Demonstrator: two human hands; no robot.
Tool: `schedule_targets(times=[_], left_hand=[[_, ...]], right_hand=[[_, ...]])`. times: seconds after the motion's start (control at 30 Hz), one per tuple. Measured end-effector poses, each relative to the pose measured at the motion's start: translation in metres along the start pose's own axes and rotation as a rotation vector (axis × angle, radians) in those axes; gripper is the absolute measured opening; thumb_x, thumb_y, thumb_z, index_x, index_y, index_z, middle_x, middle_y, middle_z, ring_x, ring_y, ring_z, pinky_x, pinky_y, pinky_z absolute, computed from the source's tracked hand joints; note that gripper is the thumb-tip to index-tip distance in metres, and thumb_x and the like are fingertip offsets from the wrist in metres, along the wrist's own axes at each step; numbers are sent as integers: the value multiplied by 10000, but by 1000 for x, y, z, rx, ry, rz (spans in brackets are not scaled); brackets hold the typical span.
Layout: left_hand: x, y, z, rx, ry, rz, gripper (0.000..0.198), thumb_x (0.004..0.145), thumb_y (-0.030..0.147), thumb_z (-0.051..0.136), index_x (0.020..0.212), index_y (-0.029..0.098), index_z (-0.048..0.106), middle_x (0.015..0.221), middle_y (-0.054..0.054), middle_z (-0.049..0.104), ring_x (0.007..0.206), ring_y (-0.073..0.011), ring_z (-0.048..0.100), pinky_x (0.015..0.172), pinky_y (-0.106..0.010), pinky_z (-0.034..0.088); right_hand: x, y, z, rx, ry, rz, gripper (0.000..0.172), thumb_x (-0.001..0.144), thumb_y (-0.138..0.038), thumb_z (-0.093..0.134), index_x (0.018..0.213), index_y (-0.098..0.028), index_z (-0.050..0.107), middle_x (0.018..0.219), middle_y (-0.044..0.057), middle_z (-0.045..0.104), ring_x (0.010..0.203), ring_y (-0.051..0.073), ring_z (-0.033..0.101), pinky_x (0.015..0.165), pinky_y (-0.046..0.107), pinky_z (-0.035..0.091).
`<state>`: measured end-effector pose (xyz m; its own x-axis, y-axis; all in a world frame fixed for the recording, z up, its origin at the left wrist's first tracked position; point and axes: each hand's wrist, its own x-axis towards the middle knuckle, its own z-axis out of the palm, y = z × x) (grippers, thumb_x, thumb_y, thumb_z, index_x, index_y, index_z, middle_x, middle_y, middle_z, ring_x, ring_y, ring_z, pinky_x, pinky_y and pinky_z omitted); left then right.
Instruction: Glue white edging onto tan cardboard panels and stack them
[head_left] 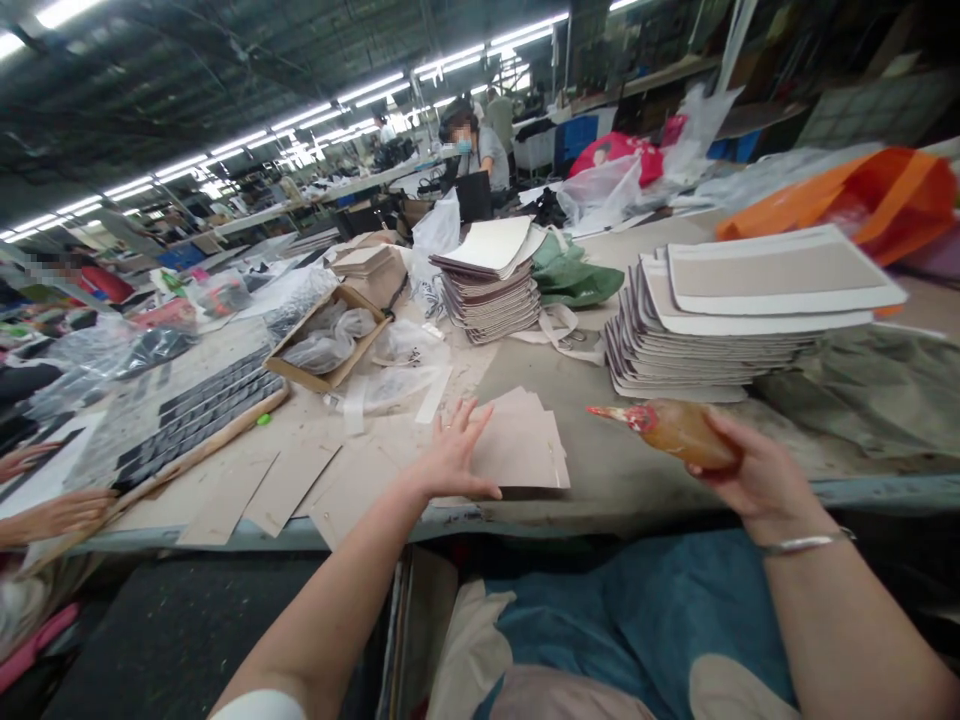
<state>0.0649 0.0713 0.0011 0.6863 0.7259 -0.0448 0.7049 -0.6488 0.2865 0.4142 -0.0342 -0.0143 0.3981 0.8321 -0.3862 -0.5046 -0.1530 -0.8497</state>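
My right hand is wrapped round an amber glue bottle, held sideways above the table edge with its red-smeared nozzle pointing left. My left hand has its fingers spread and lies over the left side of a small fanned pile of beige panels; whether it touches them I cannot tell. Glossy streaks show near the right edge of the top panel. More beige panels overlap along the table's front edge, left of my left hand.
Stacks of panels stand at the back middle and right. A cardboard box with plastic bags and rows of black strips lie to the left. A co-worker's hands are at the far left; another person sits beyond.
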Motion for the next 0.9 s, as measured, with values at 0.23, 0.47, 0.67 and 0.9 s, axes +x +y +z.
schedule_targets(times=[0.23, 0.47, 0.67, 0.9], left_hand=[[45, 9, 4, 169, -266, -8, 1283, 442, 617, 750, 1447, 242, 45, 1480, -223, 148, 1354, -437, 82, 991, -710, 36], [47, 10, -3, 161, -208, 47, 1219, 471, 611, 743, 1443, 238, 108, 1376, -220, 326, 1273, -421, 301, 981, -714, 86], [45, 1, -23, 9, -108, -12, 1207, 502, 621, 739, 1446, 226, 98, 1302, -202, 401, 1211, -408, 396, 982, -603, 291], [1, -42, -74, -194, 211, -160, 1100, 655, 545, 689, 1449, 233, -4, 1447, -191, 249, 1295, -343, 333, 1040, -523, 288]], right_hand=[[8, 4, -4, 36, -42, 40, 302, 738, -373, 665, 990, -207, 663, 1005, 60, 654, 726, 157, 603, 402, 173, 374], [5, 0, -2, 82, 12, 27, 246, 727, -342, 674, 933, -208, 661, 965, 43, 651, 706, 152, 586, 405, 173, 375], [4, 0, -2, 91, -10, 32, 223, 729, -329, 676, 920, -216, 653, 955, 37, 652, 696, 146, 588, 412, 174, 390], [5, 0, -2, 99, 36, 4, 241, 733, -336, 663, 944, -222, 662, 1056, 51, 638, 691, 136, 596, 379, 160, 363]])
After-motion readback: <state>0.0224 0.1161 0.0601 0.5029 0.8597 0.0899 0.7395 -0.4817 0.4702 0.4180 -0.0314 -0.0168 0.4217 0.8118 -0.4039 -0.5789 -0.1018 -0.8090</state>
